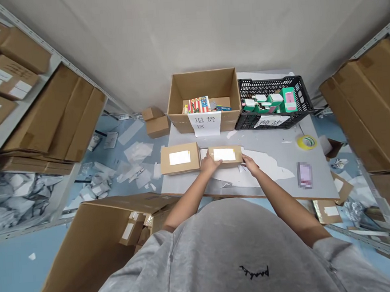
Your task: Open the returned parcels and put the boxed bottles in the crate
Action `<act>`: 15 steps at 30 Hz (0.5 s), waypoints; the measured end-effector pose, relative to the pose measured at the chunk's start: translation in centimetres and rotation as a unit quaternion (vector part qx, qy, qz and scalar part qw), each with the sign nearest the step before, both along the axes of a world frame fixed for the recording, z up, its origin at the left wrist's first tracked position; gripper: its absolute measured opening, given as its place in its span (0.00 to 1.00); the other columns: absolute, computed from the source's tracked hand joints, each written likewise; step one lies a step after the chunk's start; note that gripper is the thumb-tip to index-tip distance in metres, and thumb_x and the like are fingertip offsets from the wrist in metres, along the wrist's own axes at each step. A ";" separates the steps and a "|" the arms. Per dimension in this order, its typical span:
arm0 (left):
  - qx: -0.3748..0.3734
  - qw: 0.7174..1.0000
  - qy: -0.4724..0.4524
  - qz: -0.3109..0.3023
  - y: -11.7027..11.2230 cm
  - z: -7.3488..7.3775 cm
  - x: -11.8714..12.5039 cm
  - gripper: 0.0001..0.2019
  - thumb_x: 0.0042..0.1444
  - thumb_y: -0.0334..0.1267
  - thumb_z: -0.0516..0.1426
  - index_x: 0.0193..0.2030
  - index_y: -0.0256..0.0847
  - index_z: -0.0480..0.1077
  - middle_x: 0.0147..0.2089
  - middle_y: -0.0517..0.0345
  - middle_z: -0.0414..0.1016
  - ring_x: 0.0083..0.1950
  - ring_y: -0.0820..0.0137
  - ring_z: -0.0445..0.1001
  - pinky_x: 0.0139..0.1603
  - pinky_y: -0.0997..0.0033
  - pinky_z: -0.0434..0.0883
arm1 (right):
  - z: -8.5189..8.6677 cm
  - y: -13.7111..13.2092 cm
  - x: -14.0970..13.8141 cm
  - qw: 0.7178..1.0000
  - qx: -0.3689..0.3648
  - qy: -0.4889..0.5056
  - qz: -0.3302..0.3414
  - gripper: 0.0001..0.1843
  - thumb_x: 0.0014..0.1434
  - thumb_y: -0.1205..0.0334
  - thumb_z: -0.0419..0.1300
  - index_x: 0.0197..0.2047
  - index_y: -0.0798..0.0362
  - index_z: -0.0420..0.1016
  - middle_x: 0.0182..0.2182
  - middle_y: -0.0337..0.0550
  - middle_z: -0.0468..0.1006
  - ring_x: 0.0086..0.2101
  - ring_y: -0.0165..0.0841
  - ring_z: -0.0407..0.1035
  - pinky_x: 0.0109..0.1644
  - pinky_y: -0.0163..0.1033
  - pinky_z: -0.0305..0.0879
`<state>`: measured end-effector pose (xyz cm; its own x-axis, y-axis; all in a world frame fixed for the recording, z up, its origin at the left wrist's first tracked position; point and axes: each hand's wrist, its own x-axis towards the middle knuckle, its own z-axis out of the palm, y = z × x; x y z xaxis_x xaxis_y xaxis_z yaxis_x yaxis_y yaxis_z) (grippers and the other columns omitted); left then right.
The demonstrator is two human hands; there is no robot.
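**Small brown cardboard parcel [225, 154] on a pale grey table [275, 151]**

The parcel lies flat near the front of the table, with a white, glare-lit label on its top face. The person's left hand [211, 164] rests palm down over its near edge, fingers slightly curved. The right hand [251, 164] sits at its right end, with the fingers against the near corner. Neither hand is spread wide, but I cannot tell whether either one grips the parcel or merely touches it.

Just to the left, almost touching, lies a second brown cardboard parcel [180, 160] with a matching white label. Torn white paper scraps [266, 167] lie under and beside the right hand. Farther right are a yellow roll of adhesive tape [306, 142] and a flat pink-and-white item [304, 175], too blurred to identify.

At the back of the table stands an open brown cardboard box [204, 85] holding colourful printed packages, with a white paper sign [205, 123] in Chinese on its front. Beside it, a black plastic crate [274, 87] holds small green-and-white boxes. Brown cartons fill metal shelves [46, 116] on both sides, and white paper scraps litter the blue floor [123, 169]. A large open cardboard carton [89, 255] stands at lower left.
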<state>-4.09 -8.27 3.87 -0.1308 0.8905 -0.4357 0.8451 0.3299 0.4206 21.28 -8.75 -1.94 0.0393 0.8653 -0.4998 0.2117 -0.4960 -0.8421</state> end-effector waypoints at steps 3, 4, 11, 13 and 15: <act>-0.029 0.999 0.014 -0.002 -0.4 -2.3 0.1 0.56 0.54 0.63 0.65 0.77 0.28 0.48 0.68 0.27 0.70 0.71 0.45 0.68 0.66 0.56 0.68 | -1.6 -0.9 0.2 0.998 -0.017 -0.006 0.064 0.29 0.72 0.55 0.46 0.73 0.47 0.67 0.70 0.46 0.68 0.65 0.38 0.68 0.63 0.48 0.72; -0.038 0.999 0.021 0.000 -0.5 -2.9 0.1 0.59 0.53 0.62 0.66 0.78 0.26 0.45 0.70 0.25 0.67 0.72 0.44 0.66 0.68 0.56 0.67 | -2.0 -1.1 0.3 0.996 -0.011 -0.019 0.085 0.29 0.72 0.56 0.46 0.73 0.46 0.67 0.70 0.45 0.69 0.66 0.38 0.68 0.65 0.48 0.70; 0.020 0.994 0.095 -0.042 -2.1 -5.1 0.9 0.63 0.51 0.51 0.70 0.81 0.32 0.34 0.81 0.27 0.38 0.81 0.43 0.45 0.78 0.51 0.53 | -4.0 -1.0 0.8 0.963 0.022 -0.221 0.154 0.29 0.66 0.67 0.50 0.68 0.55 0.74 0.74 0.51 0.61 0.74 0.43 0.51 0.77 0.49 0.46; 0.045 0.989 0.114 -0.082 -2.6 -5.4 1.3 0.62 0.51 0.47 0.71 0.82 0.36 0.36 0.82 0.31 0.32 0.82 0.43 0.40 0.79 0.48 0.49 | -4.5 -1.2 0.8 0.930 0.002 -0.291 0.224 0.28 0.65 0.69 0.53 0.66 0.55 0.76 0.76 0.53 0.56 0.75 0.44 0.46 0.77 0.48 0.44; 0.053 0.985 0.125 -0.104 -2.9 -5.7 1.7 0.59 0.52 0.45 0.70 0.82 0.36 0.39 0.83 0.32 0.30 0.82 0.42 0.38 0.80 0.47 0.48 | -4.8 -1.5 0.8 0.887 -0.025 -0.348 0.304 0.29 0.64 0.68 0.57 0.67 0.53 0.75 0.77 0.52 0.51 0.76 0.46 0.42 0.77 0.49 0.44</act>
